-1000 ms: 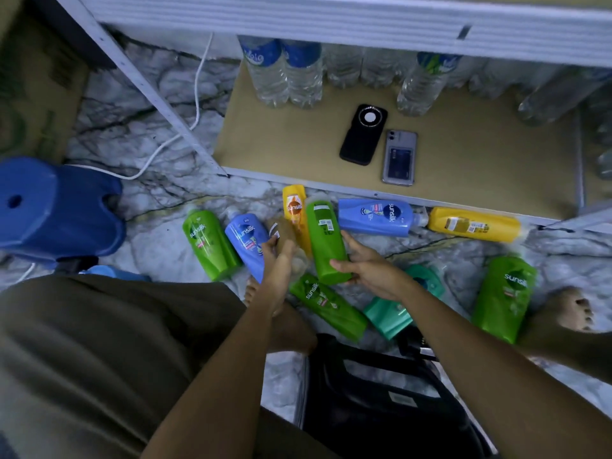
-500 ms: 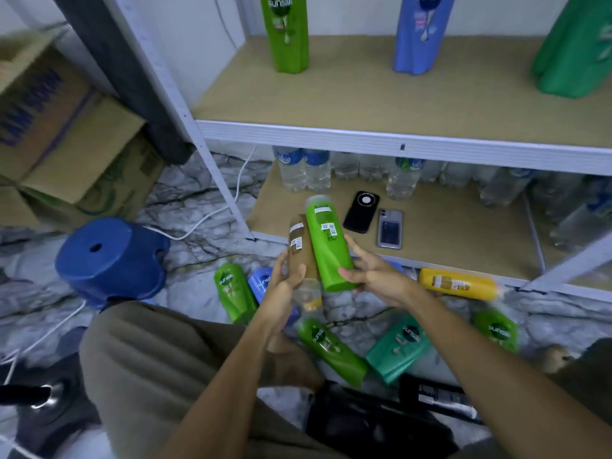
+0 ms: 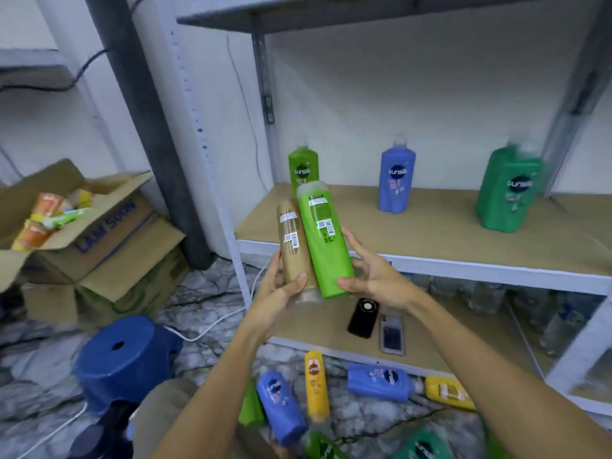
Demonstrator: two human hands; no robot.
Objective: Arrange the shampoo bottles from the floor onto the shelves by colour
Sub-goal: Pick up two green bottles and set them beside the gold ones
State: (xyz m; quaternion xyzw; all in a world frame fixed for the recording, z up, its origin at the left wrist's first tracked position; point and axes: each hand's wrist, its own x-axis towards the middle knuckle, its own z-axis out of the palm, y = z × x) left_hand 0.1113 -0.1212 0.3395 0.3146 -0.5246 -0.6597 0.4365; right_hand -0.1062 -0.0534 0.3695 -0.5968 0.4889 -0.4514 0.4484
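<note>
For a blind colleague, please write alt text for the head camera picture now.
A person's left hand grips a brown bottle and the right hand holds a light green bottle, both raised before a shelf where green, blue and dark green bottles stand apart. More bottles lie on the floor below.

Bottles: we see a smooth plastic green bottle and brown bottle.
Shelf: matt board, painted metal frame.
Floor: glossy marble.
Box: rough cardboard.
</note>
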